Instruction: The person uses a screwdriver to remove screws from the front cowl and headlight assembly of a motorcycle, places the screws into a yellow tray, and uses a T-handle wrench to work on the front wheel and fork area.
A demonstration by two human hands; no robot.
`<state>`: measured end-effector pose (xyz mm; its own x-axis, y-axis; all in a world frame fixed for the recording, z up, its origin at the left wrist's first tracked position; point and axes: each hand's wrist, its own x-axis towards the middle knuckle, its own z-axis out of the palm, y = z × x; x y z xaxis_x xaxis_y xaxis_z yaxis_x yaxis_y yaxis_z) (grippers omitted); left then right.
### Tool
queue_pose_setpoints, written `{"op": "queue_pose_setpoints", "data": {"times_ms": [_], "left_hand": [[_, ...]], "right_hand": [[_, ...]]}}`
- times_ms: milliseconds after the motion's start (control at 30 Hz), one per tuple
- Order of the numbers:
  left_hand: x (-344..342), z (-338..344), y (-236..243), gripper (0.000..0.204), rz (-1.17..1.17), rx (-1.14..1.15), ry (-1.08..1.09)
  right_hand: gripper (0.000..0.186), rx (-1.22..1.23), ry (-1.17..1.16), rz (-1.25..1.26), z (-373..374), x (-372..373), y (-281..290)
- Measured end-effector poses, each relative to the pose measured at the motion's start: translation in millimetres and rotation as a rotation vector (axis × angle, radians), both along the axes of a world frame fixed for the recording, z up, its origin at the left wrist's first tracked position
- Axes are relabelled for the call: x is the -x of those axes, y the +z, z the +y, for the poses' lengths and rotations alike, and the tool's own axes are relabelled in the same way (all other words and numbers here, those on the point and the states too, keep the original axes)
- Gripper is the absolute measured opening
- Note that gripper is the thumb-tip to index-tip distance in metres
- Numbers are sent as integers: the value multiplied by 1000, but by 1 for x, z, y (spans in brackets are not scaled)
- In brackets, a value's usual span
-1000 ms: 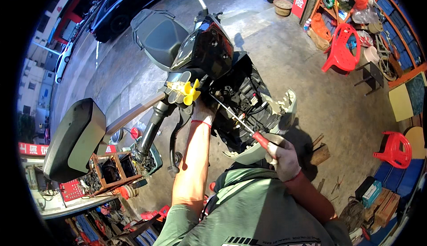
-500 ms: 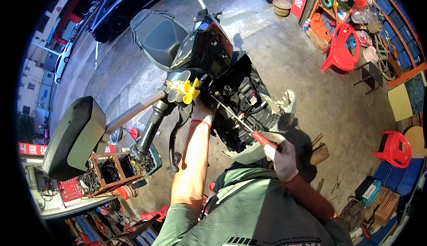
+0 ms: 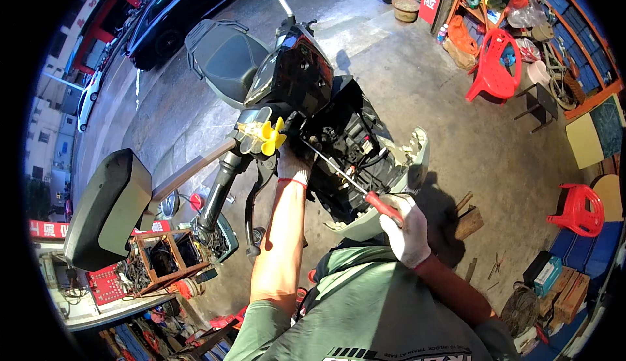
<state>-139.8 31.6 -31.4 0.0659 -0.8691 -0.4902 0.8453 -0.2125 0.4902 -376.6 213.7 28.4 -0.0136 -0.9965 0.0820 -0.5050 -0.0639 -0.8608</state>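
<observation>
A motor scooter with its front cover off stands before me, its black front cavity (image 3: 355, 142) full of wiring and dark parts. In my right hand (image 3: 407, 232), in a white glove, is the red handle of a long screwdriver (image 3: 385, 207). Its metal shaft slants up and left into the cavity, where the tip is lost among dark parts. My left hand (image 3: 295, 168), also gloved, reaches in at the cavity's left side, below the handlebar. Its fingers are hidden there. A yellow fan-shaped ornament (image 3: 270, 136) sits on the handlebar just above it.
The scooter's mirror (image 3: 107, 210) and black brake lever (image 3: 258, 208) jut out beside my left forearm. Red plastic chairs (image 3: 495, 67) and a black stool (image 3: 537, 106) stand at the right. A wood block (image 3: 468, 223) lies on the floor. Left is a wooden parts crate (image 3: 171, 256).
My right hand's fingers have shifted slightly around the screwdriver handle. The shaft keeps nearly the same slant in the cavity. My left hand stays put, and the whole view has drifted slightly.
</observation>
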Motion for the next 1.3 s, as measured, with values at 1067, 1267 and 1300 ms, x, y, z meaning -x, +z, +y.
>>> {"op": "queue_pose_setpoints", "data": {"times_ms": [1067,1267,1300], "left_hand": [[108,15,-1,22,-361,0,-284],[113,12,-5,18,-386,82,-288],[114,10,-5,17,-365,96,-275]], "right_hand": [[40,57,-134,-376,-8,60,-27],[40,28,-154,-423,-10,56,-33],[39,32,-184,-435,-10,56,-35]]}}
